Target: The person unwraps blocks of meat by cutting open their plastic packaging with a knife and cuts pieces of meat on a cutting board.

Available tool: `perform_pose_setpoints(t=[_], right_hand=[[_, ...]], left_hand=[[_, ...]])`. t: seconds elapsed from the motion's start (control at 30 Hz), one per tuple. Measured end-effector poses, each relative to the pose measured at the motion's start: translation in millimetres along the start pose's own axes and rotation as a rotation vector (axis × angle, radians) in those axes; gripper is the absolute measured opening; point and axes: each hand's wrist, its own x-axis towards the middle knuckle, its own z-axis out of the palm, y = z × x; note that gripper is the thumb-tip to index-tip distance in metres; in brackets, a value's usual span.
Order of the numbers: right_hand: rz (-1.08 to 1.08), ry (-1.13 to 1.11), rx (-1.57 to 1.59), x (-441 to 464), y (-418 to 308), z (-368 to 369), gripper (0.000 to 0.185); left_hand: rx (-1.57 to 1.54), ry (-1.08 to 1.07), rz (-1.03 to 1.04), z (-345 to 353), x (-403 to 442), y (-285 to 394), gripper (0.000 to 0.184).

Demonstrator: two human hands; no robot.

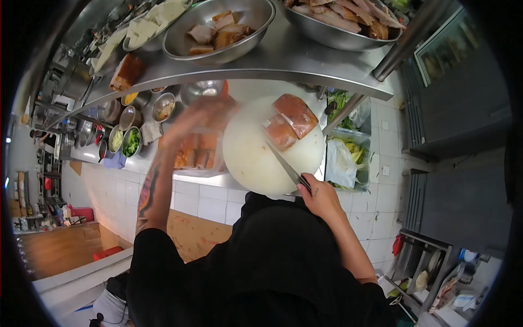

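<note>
My right hand (320, 195) is wrapped round the handle of a knife (285, 165). The blade points up and left over a round white cutting board (245, 150), its tip near the meat. Two slabs of brownish-red pork, a larger slab (297, 114) and a smaller slab (280, 133), lie side by side at the board's upper right. My left hand (210, 113) is smeared by motion above the board's left edge, close to a steel bowl (197, 91); its fingers cannot be made out. Below that hand, more meat pieces (195, 151) lie in a clear plastic-lined container.
A steel shelf (250, 76) crosses above the board, bearing a bowl of meat chunks (220, 32), a bowl of meat strips (343, 22) and a pork block (127, 72). Small bowls of ingredients (131, 141) stand at left. Bins of greens (348, 158) stand at right.
</note>
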Motion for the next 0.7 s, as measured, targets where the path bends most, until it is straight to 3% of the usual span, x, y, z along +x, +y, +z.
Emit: perform_pose_setpoints(t=[0.07,0.1,0.17,0.23,0.37,0.43,0.7], right_hand=[[-0.01,-0.018,-0.03,4.4,3.2,4.3,0.033],[-0.02,-0.023,-0.053,5.7,3.4,6.0,0.031],[0.011,-0.059,-0.08,8.9,-1.4,3.1,0.03],[0.027,-0.102,-0.115,7.0,-2.4,3.3,0.029],[-0.067,-0.025,-0.103,-1.9,-14.5,2.6,0.026],[-0.071,-0.019,-0.089,-15.1,-29.5,-4.0,0.027],[-0.115,-0.044,-0.275,-51.2,-62.3,-18.8,0.033]], left_hand=[[-0.149,-0.097,-0.135,62.8,-21.9,5.7,0.06],[-0.088,-0.168,-0.121,78.6,-17.1,-27.4,0.057],[0.036,-0.224,-0.162,111.3,-25.9,-30.3,0.055],[0.52,0.003,0.283,127.3,-21.8,-92.1,0.059],[0.214,-0.032,0.073,137.6,-43.0,-74.5,0.071],[0.445,0.066,0.214,149.9,-56.9,-56.0,0.075],[0.587,0.203,0.108,181.3,-66.6,-53.5,0.063]])
